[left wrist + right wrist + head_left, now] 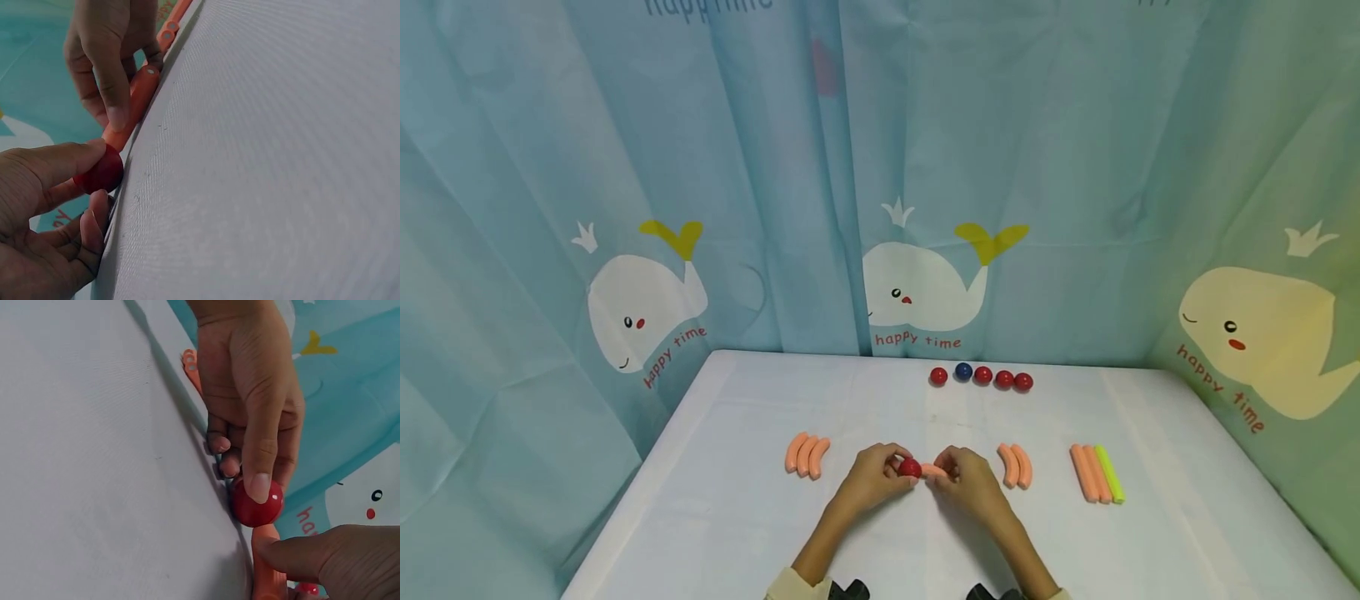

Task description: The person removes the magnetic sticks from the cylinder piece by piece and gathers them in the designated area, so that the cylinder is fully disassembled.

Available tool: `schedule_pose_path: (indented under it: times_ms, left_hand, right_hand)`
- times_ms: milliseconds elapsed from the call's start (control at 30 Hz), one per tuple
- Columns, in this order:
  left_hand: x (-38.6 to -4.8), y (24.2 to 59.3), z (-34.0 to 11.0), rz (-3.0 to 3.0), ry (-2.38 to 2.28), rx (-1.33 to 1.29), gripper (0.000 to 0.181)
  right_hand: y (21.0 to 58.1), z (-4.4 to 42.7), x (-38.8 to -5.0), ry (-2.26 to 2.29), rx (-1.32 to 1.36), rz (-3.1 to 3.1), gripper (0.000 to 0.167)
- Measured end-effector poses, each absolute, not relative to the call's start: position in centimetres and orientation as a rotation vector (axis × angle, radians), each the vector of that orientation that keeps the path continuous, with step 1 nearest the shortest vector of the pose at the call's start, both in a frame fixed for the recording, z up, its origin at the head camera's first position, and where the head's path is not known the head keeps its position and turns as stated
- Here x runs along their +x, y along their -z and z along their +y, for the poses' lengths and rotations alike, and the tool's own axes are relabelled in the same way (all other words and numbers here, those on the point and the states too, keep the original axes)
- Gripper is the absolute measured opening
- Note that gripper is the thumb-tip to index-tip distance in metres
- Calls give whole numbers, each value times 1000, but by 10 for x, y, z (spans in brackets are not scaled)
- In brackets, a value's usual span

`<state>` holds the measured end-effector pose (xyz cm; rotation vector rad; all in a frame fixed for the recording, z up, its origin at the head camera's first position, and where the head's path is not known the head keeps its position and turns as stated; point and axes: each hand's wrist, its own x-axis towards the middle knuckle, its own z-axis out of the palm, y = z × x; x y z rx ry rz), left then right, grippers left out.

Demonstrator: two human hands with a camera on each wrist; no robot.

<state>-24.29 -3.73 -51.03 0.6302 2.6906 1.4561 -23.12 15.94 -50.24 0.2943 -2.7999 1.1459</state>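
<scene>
My left hand (pixel 872 481) pinches a glossy red ball (pixel 910 468) between thumb and fingers, low over the middle of the white table. From the other side my right hand (pixel 973 485) grips a short curved orange rod (pixel 931 471). In the left wrist view the near end of the orange rod (pixel 132 109) meets the red ball (pixel 105 172). The right wrist view also shows the ball (pixel 256 503) at the rod's tip (pixel 267 532). Fingers hide part of both pieces.
Red balls (pixel 982 376) and one blue ball (pixel 963 372) line the table's back edge. Curved orange rods lie left (pixel 807 456) and right (pixel 1015 466) of the hands. Farther right are straight orange rods (pixel 1090 473) and a yellow-green one (pixel 1109 474). A whale-print curtain (pixel 797 167) surrounds the table.
</scene>
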Motion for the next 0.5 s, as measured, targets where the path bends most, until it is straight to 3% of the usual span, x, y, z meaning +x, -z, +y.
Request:
schedule_pose_path:
  times_ms: [500]
  left_hand:
    - [-241,512,-35,2783,-1401,664,33]
  right_hand:
    - [511,155,-234,-942,623,-2640,9]
